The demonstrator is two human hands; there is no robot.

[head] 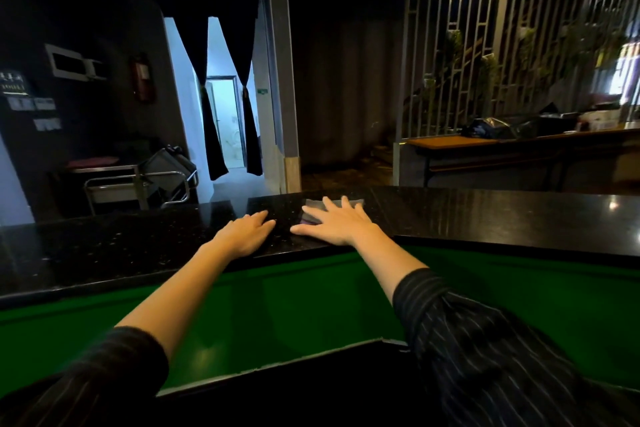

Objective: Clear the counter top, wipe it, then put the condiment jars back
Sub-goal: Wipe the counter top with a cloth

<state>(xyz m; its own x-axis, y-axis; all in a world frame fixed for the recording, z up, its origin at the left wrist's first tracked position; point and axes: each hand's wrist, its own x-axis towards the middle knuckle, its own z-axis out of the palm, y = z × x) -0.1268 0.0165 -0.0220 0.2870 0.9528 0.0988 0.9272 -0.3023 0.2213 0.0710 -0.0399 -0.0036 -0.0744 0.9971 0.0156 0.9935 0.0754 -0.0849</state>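
A long black speckled counter top (138,246) runs across the view in front of me. My right hand (337,224) lies flat with spread fingers on a dark grey cloth (313,210) on the counter's middle, pressing it down. My left hand (244,232) rests flat on the bare counter just to the left of the cloth, fingers straight and together. Both arms reach forward in dark striped sleeves. No condiment jars show anywhere in view.
A green surface (311,305) lies below the counter's near edge. Beyond the counter stand a metal trolley (138,184) at the left, a curtained doorway (225,97), a pillar (282,80), and a wooden table (485,146) with bags before a slatted screen at the right.
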